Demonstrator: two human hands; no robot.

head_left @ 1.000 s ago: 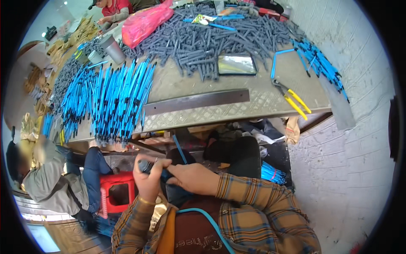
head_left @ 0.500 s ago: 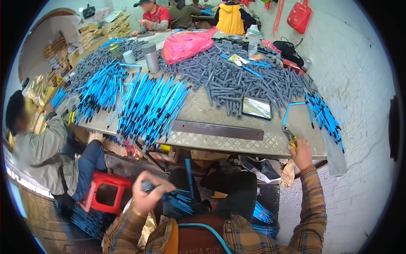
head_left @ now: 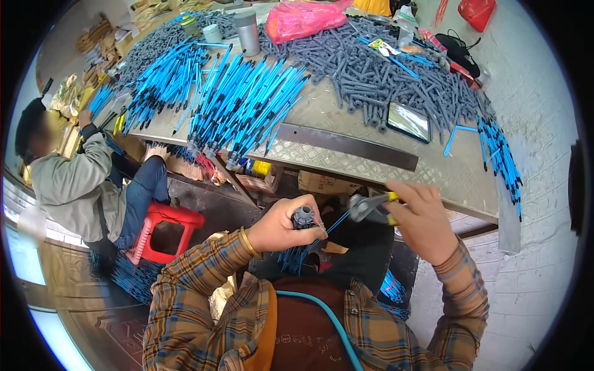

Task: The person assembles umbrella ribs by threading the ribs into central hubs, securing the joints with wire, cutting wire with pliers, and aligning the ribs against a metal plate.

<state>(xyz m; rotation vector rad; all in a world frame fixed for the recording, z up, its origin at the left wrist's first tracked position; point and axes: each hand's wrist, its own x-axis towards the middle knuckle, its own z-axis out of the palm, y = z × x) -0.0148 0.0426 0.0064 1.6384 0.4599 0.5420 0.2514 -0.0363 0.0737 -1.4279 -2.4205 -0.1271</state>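
Note:
My left hand (head_left: 286, 227) is closed around a dark grey ribbed plastic tube (head_left: 302, 216), its hollow end facing up. A thin wire-like strand (head_left: 320, 225) shows at the fingertips. Slim blue sticks (head_left: 294, 260) show beneath this hand, over my lap; whether they join the tube I cannot tell. My right hand (head_left: 424, 217) is shut on pliers (head_left: 366, 208) with yellow handles, raised off the table beside my left hand. The plier jaws point at the left hand and look blurred; I see no contact between them.
The table (head_left: 346, 162) carries a flat metal bar (head_left: 346, 146), a phone-like dark slab (head_left: 408, 121), piles of grey ribbed tubes (head_left: 396, 86) and blue sticks (head_left: 241, 102). A metal canister (head_left: 247, 34) and pink bag (head_left: 303, 20) stand behind. A seated co-worker (head_left: 74, 179) and red stool (head_left: 164, 229) are at left.
My right hand has lifted the pliers off the table and brought them to my left hand. My left hand has moved right and up with the tube. The view has tilted down.

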